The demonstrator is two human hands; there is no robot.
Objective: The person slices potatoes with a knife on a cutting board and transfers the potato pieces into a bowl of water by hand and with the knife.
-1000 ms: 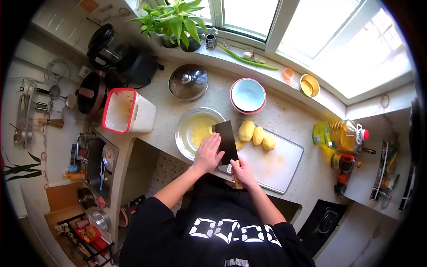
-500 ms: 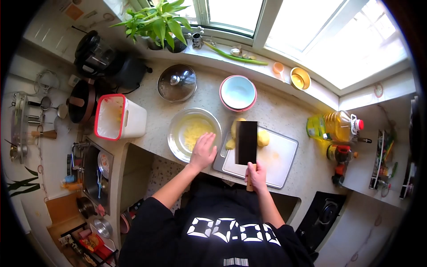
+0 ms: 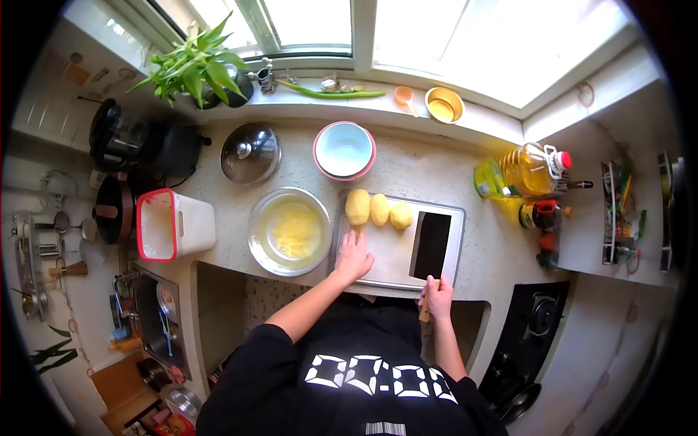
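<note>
Three peeled potatoes (image 3: 357, 208) lie in a row along the far side of the cutting board (image 3: 389, 270). My left hand (image 3: 354, 259) is over the board's left side, fingers stretched toward the leftmost potato; whether the fingertips touch it I cannot tell. My right hand (image 3: 437, 299) is closed around the wooden handle of a cleaver (image 3: 431, 245). Its dark, broad blade is over the right part of the board. Left of the board stands a clear bowl (image 3: 256, 249) holding pale yellow potato shreds (image 3: 293, 230) in liquid.
Behind the board are stacked bowls (image 3: 344, 149) and a glass lid (image 3: 249, 154). A white container with a red rim (image 3: 174, 227) stands to the left. An oil bottle (image 3: 534, 171) and a sauce bottle (image 3: 538, 214) stand at the right. A potted plant (image 3: 200, 73) is on the sill.
My left hand has moved from the bowl to the board beside the potatoes. The cleaver has shifted right, uncovering the potatoes. The camera view has turned slightly.
</note>
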